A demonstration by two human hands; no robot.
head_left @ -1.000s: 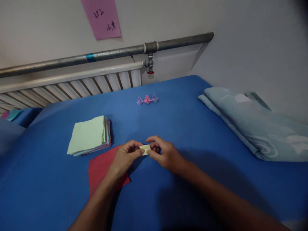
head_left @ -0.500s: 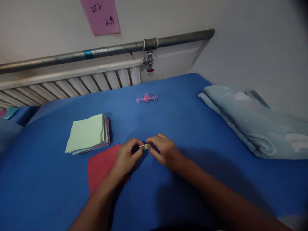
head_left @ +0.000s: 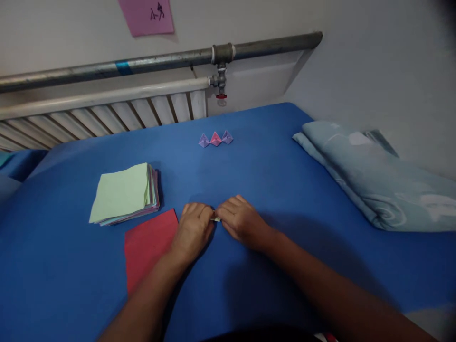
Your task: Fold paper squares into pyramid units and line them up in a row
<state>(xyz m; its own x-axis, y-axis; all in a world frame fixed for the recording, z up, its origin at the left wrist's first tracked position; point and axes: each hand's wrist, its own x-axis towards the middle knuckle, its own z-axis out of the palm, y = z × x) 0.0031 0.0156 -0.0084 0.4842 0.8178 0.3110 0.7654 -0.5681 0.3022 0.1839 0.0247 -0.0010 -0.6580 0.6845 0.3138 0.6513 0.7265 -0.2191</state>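
Between my two hands is a small folded piece of pale yellow paper (head_left: 215,219), mostly hidden by the fingers. My left hand (head_left: 194,226) is closed on its left end, with the back of the hand turned up. From the right, my right hand (head_left: 242,222) pinches the other end with curled fingers. Under and beside my left forearm lies a red sheet of paper (head_left: 149,247). Farther off, three small folded paper pieces, two purple and a pink one (head_left: 215,138) in the middle, sit in a row.
A stack of coloured paper (head_left: 121,192), light green on top, lies to the left on the blue surface (head_left: 263,171). A folded grey-green blanket (head_left: 374,175) is at the right. Behind run a metal pipe (head_left: 167,60) with a red-handled valve and a white radiator (head_left: 142,109).
Both hands have closed more tightly around the yellow paper, and my left hand has rolled over so less of it shows. The whole view has shifted slightly.
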